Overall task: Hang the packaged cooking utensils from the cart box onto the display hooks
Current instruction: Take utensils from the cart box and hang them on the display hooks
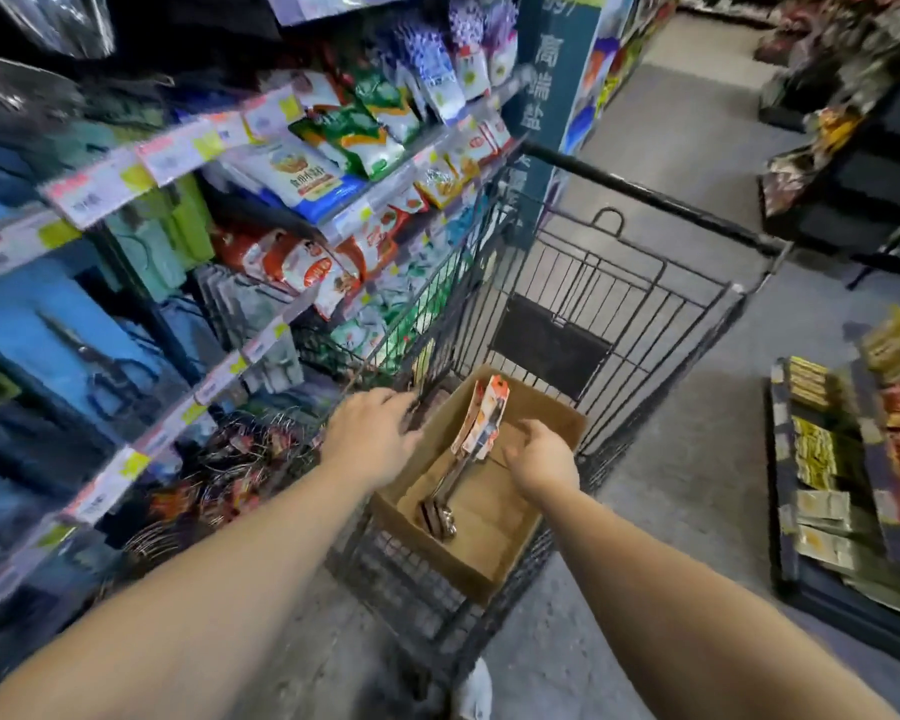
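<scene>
A packaged cooking utensil point(476, 439), metal with an orange and white card at its top, leans upright inside an open cardboard box point(489, 569) that sits in a black wire shopping cart point(614, 283). The right hand point(539, 457) hovers just right of the card with its grip loosely open, fingers curled toward the pack; whether a fingertip touches it cannot be told. The left hand point(372, 433) is spread open at the box's left rim by the cart's wire edge, holding nothing, and contact there is also unclear. To the left stand store shelves point(188, 148) of bagged goods, with hanging wire utensils point(214, 475) low and near. The likely risks: a pinch on the card alone could let the heavier metal end swing or tear loose, and the pack could snag the cart wires when lifted out.
</scene>
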`<state>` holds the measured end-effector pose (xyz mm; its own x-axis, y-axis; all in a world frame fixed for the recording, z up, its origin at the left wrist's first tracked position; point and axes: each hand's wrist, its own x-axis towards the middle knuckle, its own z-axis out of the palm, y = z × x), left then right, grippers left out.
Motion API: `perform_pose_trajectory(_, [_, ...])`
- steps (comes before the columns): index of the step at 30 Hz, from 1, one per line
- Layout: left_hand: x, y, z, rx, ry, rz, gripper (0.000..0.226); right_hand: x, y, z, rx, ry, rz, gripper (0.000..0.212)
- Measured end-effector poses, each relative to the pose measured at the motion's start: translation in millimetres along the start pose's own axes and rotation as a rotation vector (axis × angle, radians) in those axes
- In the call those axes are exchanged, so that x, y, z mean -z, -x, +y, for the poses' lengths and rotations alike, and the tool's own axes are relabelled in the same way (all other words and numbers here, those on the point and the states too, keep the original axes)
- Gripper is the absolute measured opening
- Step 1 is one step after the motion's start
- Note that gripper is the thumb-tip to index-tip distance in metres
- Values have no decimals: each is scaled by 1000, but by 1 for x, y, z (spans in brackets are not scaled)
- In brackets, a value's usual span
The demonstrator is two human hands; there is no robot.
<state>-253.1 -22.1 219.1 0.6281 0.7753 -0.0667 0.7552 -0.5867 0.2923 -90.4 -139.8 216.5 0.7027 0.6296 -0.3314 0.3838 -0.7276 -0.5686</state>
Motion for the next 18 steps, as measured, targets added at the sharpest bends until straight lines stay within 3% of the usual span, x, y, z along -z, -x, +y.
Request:
perform_pose_trajectory(5, [-59, -45, -8, 83, 64, -98, 55, -34, -81, 21, -79, 55, -171, 34])
perform_pose_trajectory(11, [-136, -88, -29, 153, 109, -229, 53, -116, -142, 60, -333, -109, -314, 36])
perform_pose_trajectory(18, [-218, -107, -49, 102, 234, -239, 43, -210, -192, 100, -519, -343, -309, 42])
